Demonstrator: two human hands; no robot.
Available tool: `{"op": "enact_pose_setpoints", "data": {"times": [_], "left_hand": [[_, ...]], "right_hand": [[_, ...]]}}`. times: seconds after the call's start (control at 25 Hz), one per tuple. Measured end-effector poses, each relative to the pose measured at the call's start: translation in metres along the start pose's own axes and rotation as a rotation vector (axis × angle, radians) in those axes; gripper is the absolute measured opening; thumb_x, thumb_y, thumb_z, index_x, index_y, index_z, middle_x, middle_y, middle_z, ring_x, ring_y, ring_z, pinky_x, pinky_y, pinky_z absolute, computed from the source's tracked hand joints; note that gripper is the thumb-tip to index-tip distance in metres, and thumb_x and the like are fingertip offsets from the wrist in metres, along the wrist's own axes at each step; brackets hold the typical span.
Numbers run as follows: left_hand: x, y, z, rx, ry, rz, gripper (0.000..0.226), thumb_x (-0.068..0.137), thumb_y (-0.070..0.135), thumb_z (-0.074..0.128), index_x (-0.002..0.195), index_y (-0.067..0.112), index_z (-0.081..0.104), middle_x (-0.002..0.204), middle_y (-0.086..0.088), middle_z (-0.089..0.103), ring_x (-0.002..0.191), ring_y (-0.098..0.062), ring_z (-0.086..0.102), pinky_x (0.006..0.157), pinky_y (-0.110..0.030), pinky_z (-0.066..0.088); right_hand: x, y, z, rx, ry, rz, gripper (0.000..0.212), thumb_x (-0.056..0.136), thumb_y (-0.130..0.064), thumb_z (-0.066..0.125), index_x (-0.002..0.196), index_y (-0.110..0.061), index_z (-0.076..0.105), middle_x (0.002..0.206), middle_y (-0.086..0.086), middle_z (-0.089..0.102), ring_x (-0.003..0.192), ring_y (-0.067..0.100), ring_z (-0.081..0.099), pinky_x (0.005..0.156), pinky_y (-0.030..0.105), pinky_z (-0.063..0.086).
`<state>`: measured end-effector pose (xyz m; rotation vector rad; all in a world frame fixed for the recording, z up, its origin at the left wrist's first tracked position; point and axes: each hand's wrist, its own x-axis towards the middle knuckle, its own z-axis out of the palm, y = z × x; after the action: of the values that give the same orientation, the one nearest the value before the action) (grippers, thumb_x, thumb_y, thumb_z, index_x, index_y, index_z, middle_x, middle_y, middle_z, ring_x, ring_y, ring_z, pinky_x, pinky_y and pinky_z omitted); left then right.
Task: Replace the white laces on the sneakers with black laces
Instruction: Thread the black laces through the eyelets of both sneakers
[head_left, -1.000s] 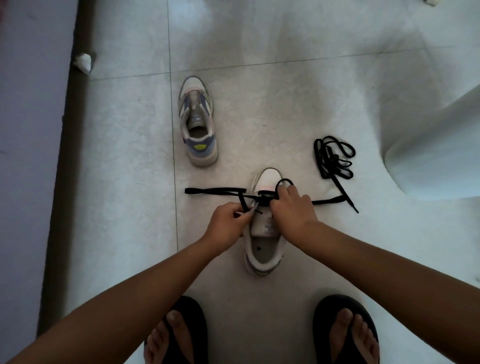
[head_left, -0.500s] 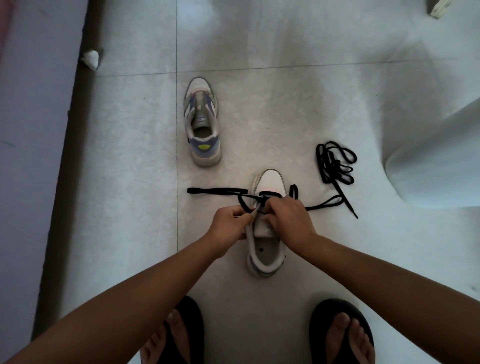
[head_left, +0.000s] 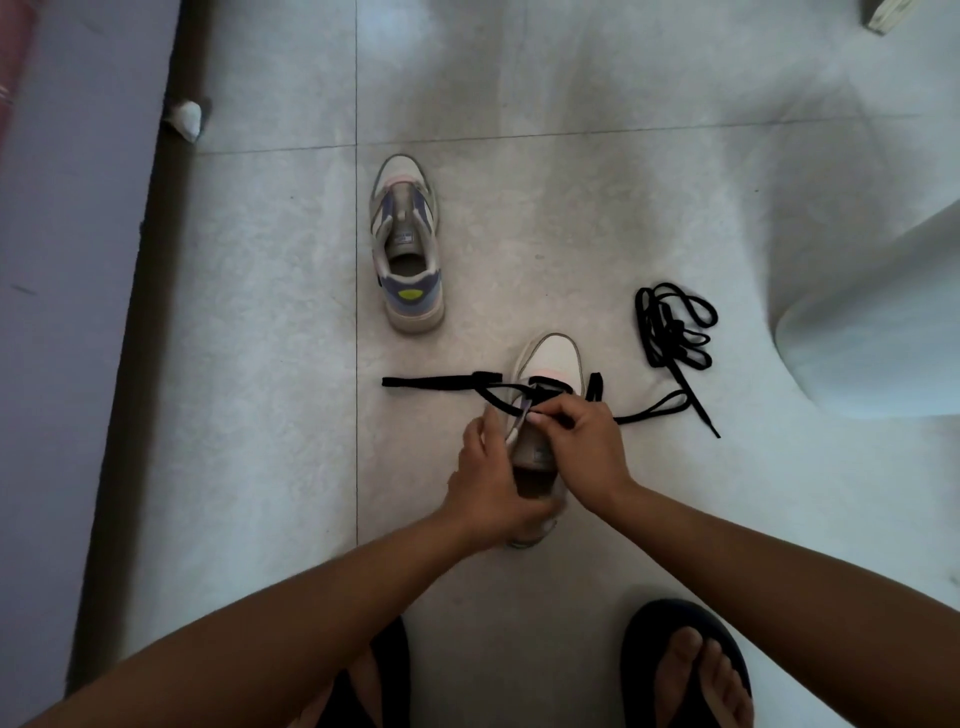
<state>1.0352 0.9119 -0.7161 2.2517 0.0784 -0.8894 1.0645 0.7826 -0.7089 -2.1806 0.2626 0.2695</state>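
With the left hand (head_left: 485, 483) gripping the near sneaker (head_left: 540, 415) and the right hand (head_left: 582, 441) pinching the black lace (head_left: 441, 383), a hard tug could unthread it.

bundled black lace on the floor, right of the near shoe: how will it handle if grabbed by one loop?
Probably floppy: the spare lace lies in slack, uneven loops flat on the floor. Likely very light, being thin and flat. The loose bundle shows no visible tie, so lifting one loop may unravel it and trail its straight tail.
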Motion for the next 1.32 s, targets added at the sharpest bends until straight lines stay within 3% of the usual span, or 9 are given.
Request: {"op": "enact_pose_setpoints", "data": {"times": [0.08, 0.32, 0.6, 0.76, 0.92, 1.08, 1.2, 1.28, 1.32], "left_hand": [[-0.008, 0.008, 0.017, 0.091, 0.082, 0.003, 0.130, 0.063, 0.056, 0.076, 0.147, 0.015, -0.014, 0.153, -0.003, -0.003, 0.136, -0.026, 0.024, 0.103, -0.041, 0.039], [0.005, 0.030, 0.013, 0.039, 0.268, 0.087, 0.108, 0.067, 0.033, 0.078, 0.147, 0.019, 0.007, 0.132, -0.006, 0.032, 0.115, -0.023, 0.043, 0.080, -0.038, 0.051], [0.034, 0.033, -0.005, 0.196, 0.200, -0.024, 0.105, 0.072, 0.043, 0.073, 0.147, 0.019, 0.004, 0.133, -0.016, 0.030, 0.119, -0.034, 0.042, 0.084, -0.042, 0.045], [0.061, 0.038, -0.019, 0.192, 0.276, -0.190, 0.059, 0.092, 0.032, 0.047, 0.141, 0.019, 0.019, 0.132, -0.018, 0.037, 0.116, -0.035, 0.048, 0.087, -0.043, 0.044], [0.081, 0.045, -0.026, 0.256, 0.269, -0.152, 0.096, 0.062, 0.039, 0.078, 0.136, 0.019, 0.020, 0.124, -0.016, 0.038, 0.112, -0.035, 0.046, 0.081, -0.039, 0.043], [0.086, 0.050, -0.039, 0.002, 0.147, -0.244, 0.083, 0.069, 0.040, 0.074, 0.132, 0.017, 0.026, 0.131, -0.017, 0.038, 0.116, -0.037, 0.046, 0.091, -0.041, 0.041], [0.071, 0.051, -0.069, -0.187, 0.215, -0.265, 0.049, 0.090, 0.037, 0.054, 0.129, 0.011, 0.042, 0.132, -0.017, 0.042, 0.116, -0.033, 0.048, 0.095, -0.037, 0.040], [0.047, 0.049, -0.083, -0.359, 0.284, -0.244, 0.023, 0.095, 0.026, 0.044, 0.105, 0.010, 0.056, 0.112, -0.019, 0.056, 0.091, -0.026, 0.057, 0.082, -0.037, 0.049], [0.033, 0.052, -0.085, -0.522, 0.192, -0.315, 0.028, 0.098, 0.028, 0.038, 0.097, 0.007, 0.057, 0.102, -0.020, 0.059, 0.081, -0.025, 0.059, 0.076, -0.037, 0.051]], "right_hand": [[-0.002, -0.002, -0.001, -0.119, 0.045, -0.095, 0.007, 0.086, -0.017, 0.065, 0.084, -0.017, 0.072, 0.083, -0.007, 0.068, 0.095, 0.018, 0.054, 0.085, 0.034, 0.039], [0.007, -0.010, -0.021, -0.333, 0.323, -0.684, 0.026, 0.087, -0.010, 0.052, 0.066, -0.002, 0.064, 0.062, 0.009, 0.058, 0.072, 0.022, 0.049, 0.070, 0.031, 0.039], [-0.005, -0.027, -0.037, -0.416, 0.373, -0.892, 0.017, 0.081, 0.004, 0.060, 0.066, 0.000, 0.067, 0.060, 0.011, 0.056, 0.063, 0.026, 0.054, 0.071, 0.039, 0.050], [-0.048, -0.063, -0.050, -0.199, 0.213, -0.892, 0.008, 0.077, 0.007, 0.061, 0.081, 0.002, 0.066, 0.067, 0.015, 0.065, 0.070, 0.025, 0.058, 0.091, 0.017, 0.037], [-0.104, -0.087, -0.065, 0.296, -0.096, -0.737, 0.017, 0.094, -0.007, 0.049, 0.095, 0.008, 0.055, 0.096, 0.019, 0.067, 0.106, 0.001, 0.059, 0.095, 0.010, 0.039], [-0.124, -0.082, -0.074, 0.577, -0.446, -0.549, 0.016, 0.093, 0.000, 0.042, 0.104, 0.009, 0.049, 0.112, 0.000, 0.059, 0.110, -0.011, 0.053, 0.093, 0.006, 0.039], [-0.128, -0.075, -0.070, 0.544, -0.395, -0.430, 0.036, 0.073, 0.028, 0.049, 0.093, -0.001, 0.058, 0.103, -0.022, 0.061, 0.105, -0.021, 0.050, 0.092, 0.001, 0.036], [-0.126, -0.065, -0.067, 0.483, -0.348, -0.353, 0.036, 0.075, 0.020, 0.054, 0.094, -0.009, 0.060, 0.102, -0.022, 0.057, 0.104, -0.027, 0.043, 0.090, -0.003, 0.032], [-0.125, -0.067, -0.069, 0.443, -0.376, -0.394, 0.024, 0.086, 0.008, 0.052, 0.097, -0.013, 0.056, 0.101, -0.027, 0.057, 0.105, -0.026, 0.045, 0.090, -0.003, 0.032]]}}
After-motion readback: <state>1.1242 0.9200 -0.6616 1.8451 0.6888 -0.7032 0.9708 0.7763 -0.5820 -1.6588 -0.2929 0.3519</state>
